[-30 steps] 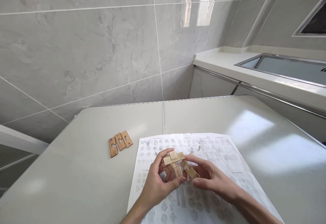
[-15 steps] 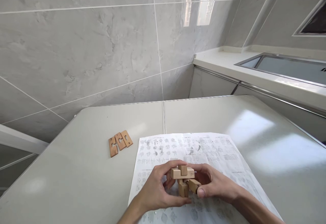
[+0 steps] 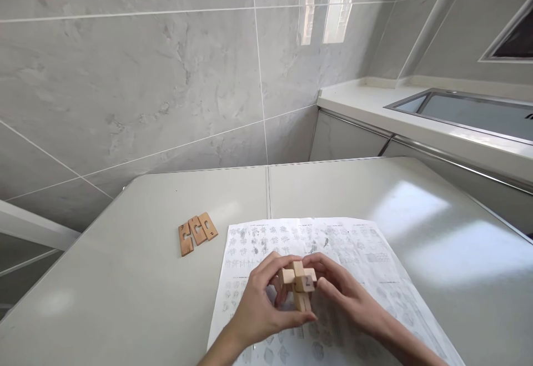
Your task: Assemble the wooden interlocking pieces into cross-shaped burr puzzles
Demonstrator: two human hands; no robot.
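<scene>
A wooden interlocking burr puzzle [image 3: 298, 287] is held above the printed sheet [image 3: 353, 255], its crossed blocks fitted together. One block end facing me bears a dark mark like a 2. My left hand [image 3: 262, 294] grips the puzzle from the left, index finger along the top and thumb under the lower block. My right hand [image 3: 343, 285] is closed about its right side, with fingertips at the upper back and the thumb at the right end of the marked block. The fingers behind the puzzle are partly hidden.
Several flat wooden pieces with cut-out notches [image 3: 197, 234] lie overlapping on the white table [image 3: 125, 277] to the left of the sheet. A grey tiled wall [image 3: 166, 77] rises behind the table. A counter [image 3: 353, 96] with an inset sink stands at the right.
The block that stuck out at an angle toward my right thumb now sits straight in the puzzle, its marked end facing me. My right thumb has moved up.
</scene>
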